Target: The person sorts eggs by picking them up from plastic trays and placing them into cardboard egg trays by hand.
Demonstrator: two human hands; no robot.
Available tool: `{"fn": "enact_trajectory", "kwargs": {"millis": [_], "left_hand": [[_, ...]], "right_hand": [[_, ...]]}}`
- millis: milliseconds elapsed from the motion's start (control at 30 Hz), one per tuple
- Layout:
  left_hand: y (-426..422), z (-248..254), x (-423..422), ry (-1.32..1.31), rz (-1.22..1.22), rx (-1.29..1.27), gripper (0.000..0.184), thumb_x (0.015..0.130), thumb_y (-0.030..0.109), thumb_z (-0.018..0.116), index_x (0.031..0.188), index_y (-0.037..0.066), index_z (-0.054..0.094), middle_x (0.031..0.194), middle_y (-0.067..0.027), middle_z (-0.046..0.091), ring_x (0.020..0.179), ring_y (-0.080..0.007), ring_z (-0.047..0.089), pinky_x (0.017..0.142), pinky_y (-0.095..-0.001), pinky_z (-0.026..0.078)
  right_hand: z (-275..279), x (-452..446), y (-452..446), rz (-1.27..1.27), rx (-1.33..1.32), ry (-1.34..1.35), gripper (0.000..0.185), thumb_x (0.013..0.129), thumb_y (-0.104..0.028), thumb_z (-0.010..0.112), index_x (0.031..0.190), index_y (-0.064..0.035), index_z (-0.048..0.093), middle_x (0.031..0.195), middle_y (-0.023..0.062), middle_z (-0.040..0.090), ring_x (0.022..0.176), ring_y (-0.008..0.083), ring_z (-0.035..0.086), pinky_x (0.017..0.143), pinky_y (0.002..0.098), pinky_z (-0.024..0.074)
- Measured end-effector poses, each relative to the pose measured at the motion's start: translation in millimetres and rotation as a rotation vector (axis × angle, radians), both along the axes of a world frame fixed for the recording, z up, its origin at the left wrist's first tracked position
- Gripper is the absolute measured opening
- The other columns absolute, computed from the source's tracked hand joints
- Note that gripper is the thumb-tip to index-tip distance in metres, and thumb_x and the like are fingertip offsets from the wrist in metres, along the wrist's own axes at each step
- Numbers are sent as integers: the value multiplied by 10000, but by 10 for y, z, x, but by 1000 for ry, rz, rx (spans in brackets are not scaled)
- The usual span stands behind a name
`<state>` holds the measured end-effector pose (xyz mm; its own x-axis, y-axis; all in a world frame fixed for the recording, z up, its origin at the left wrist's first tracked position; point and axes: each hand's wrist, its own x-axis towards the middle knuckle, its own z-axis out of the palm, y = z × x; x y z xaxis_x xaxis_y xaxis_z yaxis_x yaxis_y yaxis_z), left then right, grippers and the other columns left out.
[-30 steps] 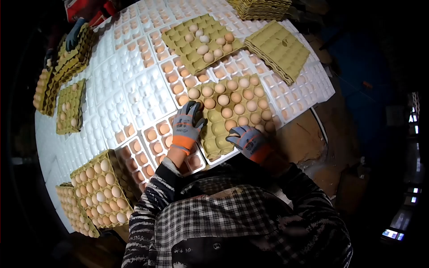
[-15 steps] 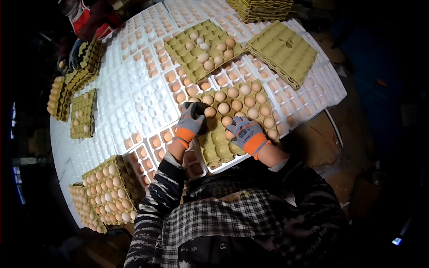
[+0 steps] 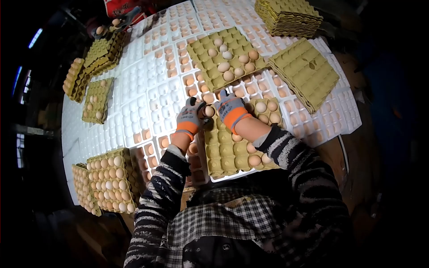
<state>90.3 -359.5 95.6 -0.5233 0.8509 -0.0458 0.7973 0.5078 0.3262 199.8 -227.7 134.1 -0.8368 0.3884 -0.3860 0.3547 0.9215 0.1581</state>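
White trays (image 3: pixel 135 111) beneath; right hand (image 3: pixel 229 108) shifted forward over pulp tray (image 3: pixel 222 154).

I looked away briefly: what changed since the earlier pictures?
The right hand has moved forward, from over eggs in the nearer tray to its far edge, close to the left hand. Whether either gripped or released anything is unclear. The farther tray and stacked trays beside it stay put.

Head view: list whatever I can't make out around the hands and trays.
All in the head view:
Some cells of the near tray: hidden by the right hand and arm.
Whether the left hand grips the egg beside it: dark fingertips blur together.
Glove lettering: too small.
Rest of the co-worker in red: cut off by the top edge.
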Motion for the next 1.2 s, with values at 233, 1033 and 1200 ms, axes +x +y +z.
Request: {"fn": "enact_trajectory", "kwargs": {"millis": [233,1033,1200], "left_hand": [[-388,-28,-111,-1221,414,495,354,919,170,676,1241,38,614,1172,-41,628,913,-107,647,701,-236,494],[-1592,-115,-971,-145,485,188,437,794,106,721,1218,192,657,1318,-70,544,1124,-294,594,929,-372,515],[-1346,-287,-1206,-181,369,352,474,849,168,647,1312,250,590,1355,-82,522,1136,-302,591,937,-403,510]], "right_hand": [[203,336,548,-33,-737,487,538,842,-439,698,1254,-96,653,1277,111,623,1040,223,653,779,388,550],[-145,-1439,-1120,178,-260,-147,496,891,-501,592,1255,-166,625,1310,85,581,1112,271,634,872,393,538],[-121,-1151,-983,67,-399,17,390,966,-381,495,1328,-258,572,1283,96,590,1116,296,626,896,419,530]]}}
